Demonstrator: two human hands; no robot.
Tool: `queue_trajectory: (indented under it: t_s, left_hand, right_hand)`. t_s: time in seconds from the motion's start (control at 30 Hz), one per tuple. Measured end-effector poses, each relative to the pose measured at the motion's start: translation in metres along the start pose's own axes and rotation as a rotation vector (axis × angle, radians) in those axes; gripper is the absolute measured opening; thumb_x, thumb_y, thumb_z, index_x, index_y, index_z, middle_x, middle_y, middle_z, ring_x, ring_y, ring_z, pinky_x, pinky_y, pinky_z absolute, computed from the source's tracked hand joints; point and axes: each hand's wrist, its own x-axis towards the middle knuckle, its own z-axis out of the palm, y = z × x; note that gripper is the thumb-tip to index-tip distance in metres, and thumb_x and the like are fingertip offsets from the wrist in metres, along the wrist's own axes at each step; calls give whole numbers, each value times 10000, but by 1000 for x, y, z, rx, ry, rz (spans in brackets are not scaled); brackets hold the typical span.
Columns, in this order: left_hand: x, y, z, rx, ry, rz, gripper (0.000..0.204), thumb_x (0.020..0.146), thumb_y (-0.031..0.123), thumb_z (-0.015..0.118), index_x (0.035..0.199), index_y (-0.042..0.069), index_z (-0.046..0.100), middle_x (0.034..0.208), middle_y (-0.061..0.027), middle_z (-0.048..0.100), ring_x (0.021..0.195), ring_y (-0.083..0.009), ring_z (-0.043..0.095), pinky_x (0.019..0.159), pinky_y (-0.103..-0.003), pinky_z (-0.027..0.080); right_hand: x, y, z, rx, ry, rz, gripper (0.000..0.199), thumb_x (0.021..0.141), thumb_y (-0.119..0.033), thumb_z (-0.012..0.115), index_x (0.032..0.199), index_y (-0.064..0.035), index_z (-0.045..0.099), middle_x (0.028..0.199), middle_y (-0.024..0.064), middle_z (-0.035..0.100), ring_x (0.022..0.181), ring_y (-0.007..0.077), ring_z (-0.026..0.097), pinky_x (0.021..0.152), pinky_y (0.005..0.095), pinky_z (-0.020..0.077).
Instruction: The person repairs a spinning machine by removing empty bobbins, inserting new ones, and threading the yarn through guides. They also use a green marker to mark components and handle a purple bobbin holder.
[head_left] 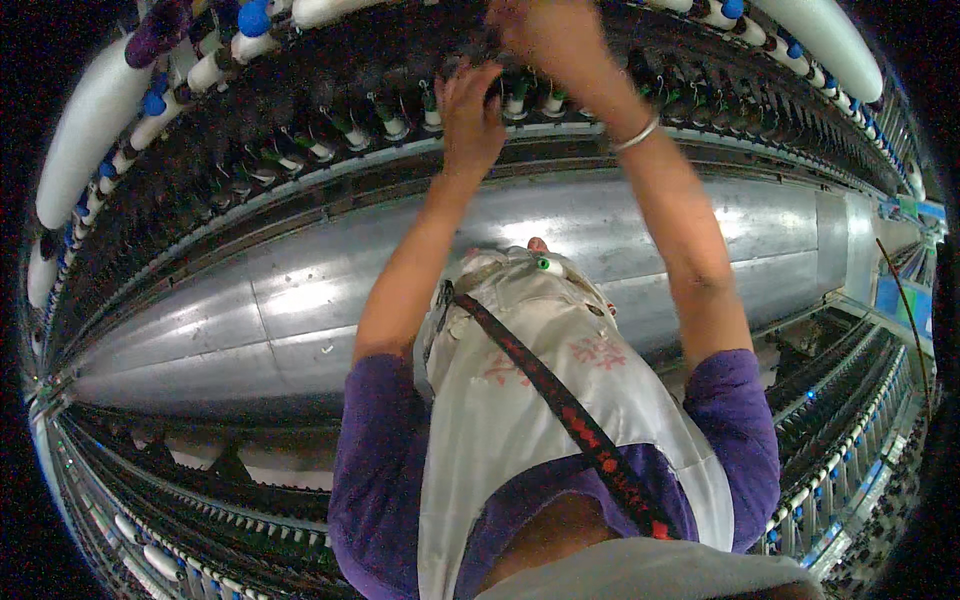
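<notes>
My left hand [472, 120] reaches up to a row of small upright bobbins on the spinning frame. Its fingers are apart, bent over the bobbin tops, and nothing shows clearly in them. Close beside it stands a white bobbin with a green top [515, 100]. My right hand [545, 38], with a bangle [636, 136] on the wrist, is raised higher and farther right, above the same row. Motion and the dark background blur its fingers, so what they touch is hidden. A small white spool with a green end [549, 264] rests in the apron [590, 370] at my waist.
Large white roving bobbins [95, 145] and blue knobs [254, 18] line the top of the frame. A rail [380, 150] runs below the small bobbins. Grey metal floor plates [300, 290] fill the aisle, and another machine row [250, 525] stands behind me.
</notes>
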Motion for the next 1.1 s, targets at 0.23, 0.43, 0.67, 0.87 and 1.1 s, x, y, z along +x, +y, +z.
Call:
queue_trajectory:
  t_s: [0.23, 0.43, 0.67, 0.87, 1.1]
  left_hand:
    - [59, 11, 38, -140, -111, -268, 594, 806, 11, 569, 1373, 56, 399, 1361, -177, 421, 1266, -356, 402, 1057, -435, 338]
    - [65, 1, 40, -11, -134, -447, 685, 818, 93, 581, 1406, -54, 261, 1387, -254, 350, 1330, -395, 295, 1083, -472, 284]
    - [27, 30, 11, 265, -20, -67, 618, 771, 73, 640, 1347, 58, 416, 1277, -156, 515, 1245, -369, 421, 1084, -493, 252]
    - [-43, 36, -42, -450, 81, -358, 294, 764, -28, 679, 1051, 33, 660, 996, -92, 642, 834, -188, 640, 734, -306, 517]
    - [-83, 1, -22, -297, 65, -269, 190, 766, -24, 680, 946, 29, 709, 938, -84, 662, 802, -170, 647, 714, -274, 528]
  right_hand:
    - [89, 50, 23, -420, -165, -97, 79, 715, -93, 597, 708, -33, 648, 892, 122, 608, 898, 297, 560, 763, 382, 453]
    - [108, 26, 43, -148, -468, 78, 101, 773, -83, 594, 744, -17, 664, 958, 156, 629, 980, 313, 553, 904, 448, 406]
    - [34, 8, 11, -3, -369, 228, 93, 798, -143, 653, 756, -61, 666, 901, 151, 637, 913, 303, 581, 939, 374, 408]
    - [-144, -62, 0, 1637, -318, 1290, 270, 894, -215, 626, 1092, -30, 615, 1122, 127, 615, 994, 232, 615, 873, 347, 494]
    - [-193, -107, 0, 2398, 202, 1321, 620, 919, -475, 518, 1429, -182, 325, 1419, 107, 370, 1273, 288, 402, 1069, 416, 304]
